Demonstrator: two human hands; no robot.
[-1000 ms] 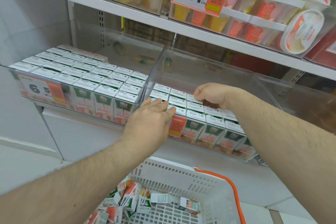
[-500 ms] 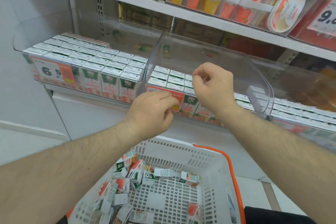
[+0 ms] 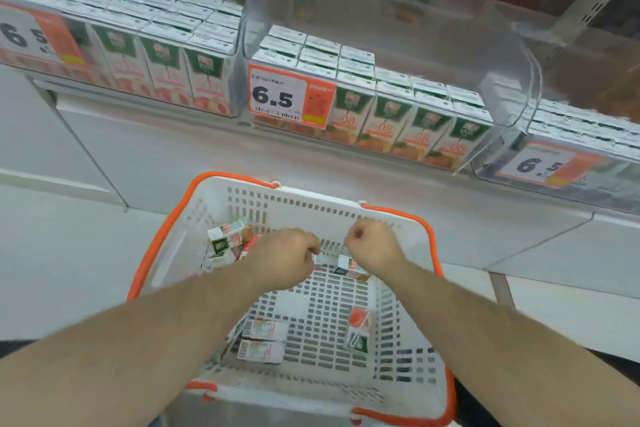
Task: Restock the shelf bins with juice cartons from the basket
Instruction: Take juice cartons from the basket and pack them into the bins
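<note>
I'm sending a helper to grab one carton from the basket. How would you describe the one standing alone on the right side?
Start at the white basket with orange handles below the shelf bins. Along its right wall one juice carton stands nearly upright, red end up. The other cartons lie flat or piled at the left.

You cannot see the fingertips of your left hand [image 3: 284,262]: they curl under the palm and cover most of a small carton [image 3: 318,258], so whether they touch it is unclear. Your right hand [image 3: 372,246] hides part of another carton [image 3: 348,265]. The left bin [image 3: 138,55] is cut off by the picture's edge, its price tag [image 3: 31,36] showing only in part. The right bin [image 3: 571,149] is blurred and also cut off. The small print on the middle price tag [image 3: 287,97] is too small to read.
</note>
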